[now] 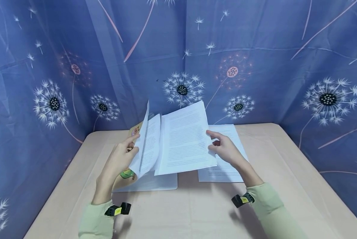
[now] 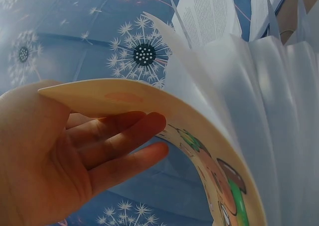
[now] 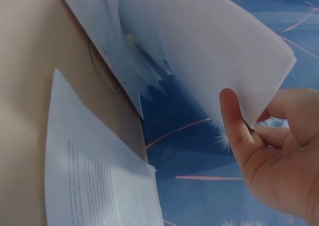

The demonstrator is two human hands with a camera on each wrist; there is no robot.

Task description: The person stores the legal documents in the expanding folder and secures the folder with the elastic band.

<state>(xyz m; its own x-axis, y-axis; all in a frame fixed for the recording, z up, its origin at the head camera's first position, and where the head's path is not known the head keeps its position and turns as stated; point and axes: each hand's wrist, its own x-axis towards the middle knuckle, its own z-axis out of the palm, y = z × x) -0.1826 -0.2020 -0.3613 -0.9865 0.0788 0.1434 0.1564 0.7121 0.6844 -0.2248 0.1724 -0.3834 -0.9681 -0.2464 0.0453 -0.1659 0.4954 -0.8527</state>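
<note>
My left hand point(image 1: 118, 161) holds the left edge of an expanding file folder with a tan, cartoon-printed cover point(image 2: 219, 151). In the left wrist view the cover bends in a curve, its edge between thumb and fingers, and translucent pleated pockets point(image 2: 269, 96) fan out beside it. My right hand point(image 1: 228, 151) pinches the right edge of a few printed sheets point(image 1: 184, 139), thumb on one face and fingers behind. These sheets are raised and tilted beside the folder's pockets. Their left edge overlaps the folder in the head view.
Another printed paper point(image 1: 223, 172) lies on the beige tabletop point(image 1: 190, 212) at the right, partly behind the raised sheets and my right hand. The folder's pale back panel point(image 1: 163, 182) rests on the table. A blue dandelion-patterned curtain point(image 1: 178, 39) encloses the table's back and sides.
</note>
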